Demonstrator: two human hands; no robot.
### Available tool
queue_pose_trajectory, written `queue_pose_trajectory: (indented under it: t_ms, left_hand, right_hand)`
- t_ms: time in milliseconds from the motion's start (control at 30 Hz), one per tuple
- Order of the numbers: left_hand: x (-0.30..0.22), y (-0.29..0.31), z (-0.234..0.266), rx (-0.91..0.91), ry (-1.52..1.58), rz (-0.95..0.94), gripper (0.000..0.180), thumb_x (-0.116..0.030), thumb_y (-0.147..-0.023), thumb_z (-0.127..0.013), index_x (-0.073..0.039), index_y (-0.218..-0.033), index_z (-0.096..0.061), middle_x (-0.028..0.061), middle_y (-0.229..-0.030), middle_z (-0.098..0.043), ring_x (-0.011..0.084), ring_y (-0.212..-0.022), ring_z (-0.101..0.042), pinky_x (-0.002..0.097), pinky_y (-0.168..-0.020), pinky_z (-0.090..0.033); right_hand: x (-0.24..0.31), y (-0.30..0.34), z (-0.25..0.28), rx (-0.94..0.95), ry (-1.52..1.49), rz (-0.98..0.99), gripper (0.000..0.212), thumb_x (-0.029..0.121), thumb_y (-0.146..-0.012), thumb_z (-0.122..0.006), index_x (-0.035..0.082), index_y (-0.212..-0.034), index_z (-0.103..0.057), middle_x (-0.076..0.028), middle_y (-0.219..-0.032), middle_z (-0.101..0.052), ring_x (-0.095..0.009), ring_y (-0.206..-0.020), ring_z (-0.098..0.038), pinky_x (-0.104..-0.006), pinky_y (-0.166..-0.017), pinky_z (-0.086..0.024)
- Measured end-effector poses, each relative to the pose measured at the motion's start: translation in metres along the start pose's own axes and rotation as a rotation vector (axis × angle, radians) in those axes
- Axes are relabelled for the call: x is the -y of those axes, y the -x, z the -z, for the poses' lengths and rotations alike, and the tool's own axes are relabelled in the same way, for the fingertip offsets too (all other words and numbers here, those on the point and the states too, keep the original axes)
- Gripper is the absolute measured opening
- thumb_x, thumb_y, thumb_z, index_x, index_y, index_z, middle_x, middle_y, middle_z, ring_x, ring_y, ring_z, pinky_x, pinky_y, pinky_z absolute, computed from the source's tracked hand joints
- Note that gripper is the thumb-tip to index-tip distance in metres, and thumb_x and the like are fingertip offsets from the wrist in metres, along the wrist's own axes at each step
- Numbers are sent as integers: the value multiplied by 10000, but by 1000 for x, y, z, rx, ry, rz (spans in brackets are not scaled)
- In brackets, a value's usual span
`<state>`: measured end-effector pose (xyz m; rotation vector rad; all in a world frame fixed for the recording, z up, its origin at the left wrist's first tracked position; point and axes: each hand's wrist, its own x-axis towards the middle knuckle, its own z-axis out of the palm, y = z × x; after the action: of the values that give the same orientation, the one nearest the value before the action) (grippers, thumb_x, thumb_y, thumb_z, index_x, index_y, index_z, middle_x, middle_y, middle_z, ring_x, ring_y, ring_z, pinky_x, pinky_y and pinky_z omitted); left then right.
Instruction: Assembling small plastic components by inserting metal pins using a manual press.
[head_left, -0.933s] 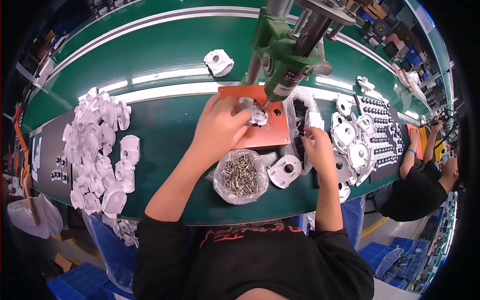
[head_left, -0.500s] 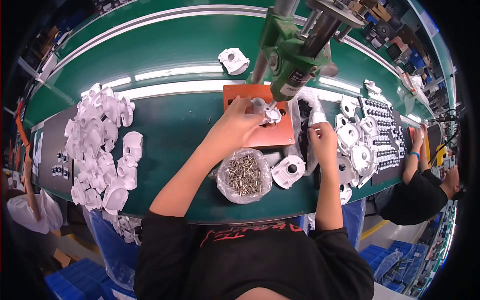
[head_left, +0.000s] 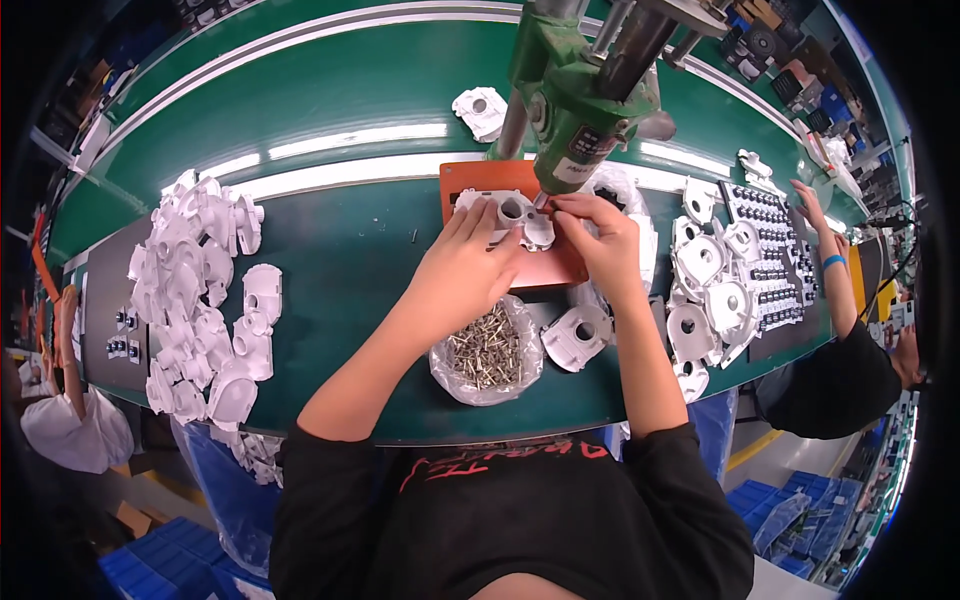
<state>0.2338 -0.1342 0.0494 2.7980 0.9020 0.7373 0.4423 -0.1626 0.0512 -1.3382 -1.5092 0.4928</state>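
A white plastic housing lies on the orange fixture plate, below the tip of a green press. My left hand is closed over the housing's left part, fingers lying along its top. From the right, my right hand reaches to the housing's right edge, thumb and fingertips pinched together close to the press tip. Whatever is in that pinch is too small to make out. Nearer me stands a clear bag of metal screws or pins, with another white housing beside it.
White housings are heaped at the left, and more at the right beside rows of small black-and-white parts. A clear plastic bag lies behind my right hand. One housing rests beyond the press. Co-workers' arms show at both sides.
My right hand has moved left, from beside the clear bag to the housing under the press. My left hand has settled lower over the housing, which now lies flatter on the plate.
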Motion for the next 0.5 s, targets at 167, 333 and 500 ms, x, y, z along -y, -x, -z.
queue_pose_trajectory:
  t_ms: [167,333,500]
  left_hand:
    - [1,-2,7,56,58,-1,451,-279,-797,-650,-63,-1187,-579,290,-1308,-447,421,-1229,-433,462,-1035,-356]
    - [2,-3,8,76,17,10,425,-272,-796,-645,-66,-1164,-590,294,-1239,-506,408,-1191,-479,451,-1014,-379]
    - [2,-7,7,40,25,-16,396,-255,-785,-646,-71,-1132,-603,291,-1205,-531,403,-1151,-512,445,-987,-404]
  right_hand:
    - [-7,-5,-14,44,206,220,166,-16,-723,-691,-17,-887,-668,-130,-904,-658,-274,-875,-633,-317,-785,-496]
    - [1,-3,-16,88,321,310,139,14,-741,-680,-21,-873,-658,-121,-928,-658,-272,-918,-608,-343,-805,-492]
    - [0,0,-13,135,449,406,145,42,-743,-673,-19,-874,-655,-106,-949,-658,-283,-937,-585,-371,-820,-483]
